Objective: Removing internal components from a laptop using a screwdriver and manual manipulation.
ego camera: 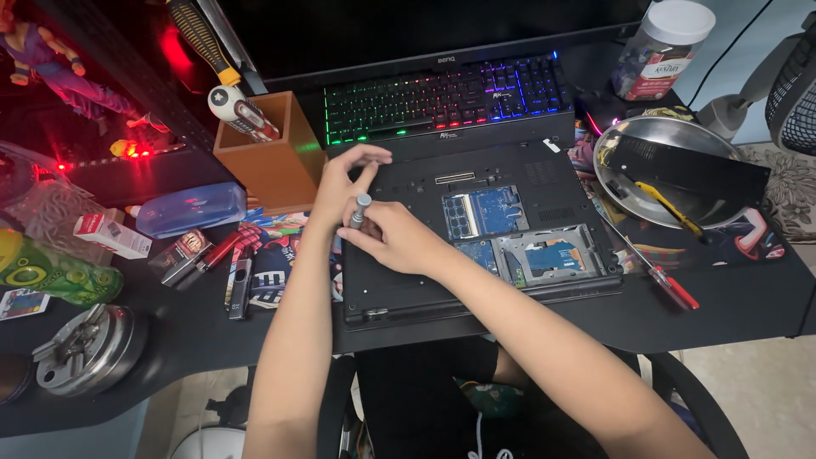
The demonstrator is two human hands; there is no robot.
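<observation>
Right hand point(393, 236) wraps fingers round small grey screwdriver point(360, 209), standing upright on upturned black laptop point(476, 229), near its 9 o'clock edge. Left hand point(344, 180) loose, fingertips resting on laptop just beside screwdriver. Metal bowl point(671, 136) at 2 o'clock.

A dark counter point(748, 297) filled the frame. At its centre lay an opened laptop point(476, 229), a backlit keyboard point(446, 93) above it. A steel bowl point(671, 170) sat upper right, a red-handled screwdriver point(659, 276) right, a wooden box point(272, 153) upper left.
</observation>
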